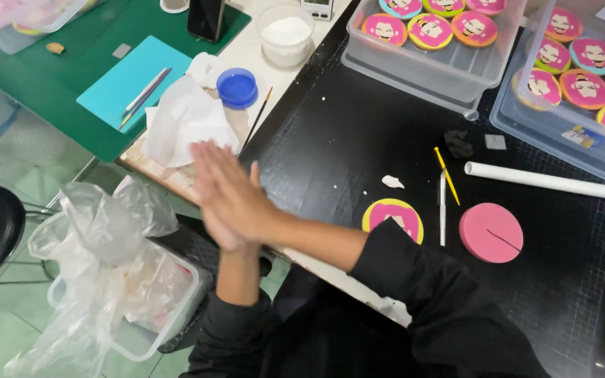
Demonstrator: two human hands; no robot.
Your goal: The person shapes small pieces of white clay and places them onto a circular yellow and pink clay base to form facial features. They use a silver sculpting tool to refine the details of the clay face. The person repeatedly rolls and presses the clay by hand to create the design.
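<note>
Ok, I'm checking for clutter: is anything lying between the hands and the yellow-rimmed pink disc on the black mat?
Nothing loose. The hands, pressed together, are past the table's left edge; only bare black mat lies before the yellow-rimmed pink disc, partly covered by the person's own black sleeve.

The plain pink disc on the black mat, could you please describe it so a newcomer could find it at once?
Start at the black cutting mat. Below the long white tube lies the pink disc. Unlike the decorated disc to its left, it is bare pink with one dark slit.
</note>
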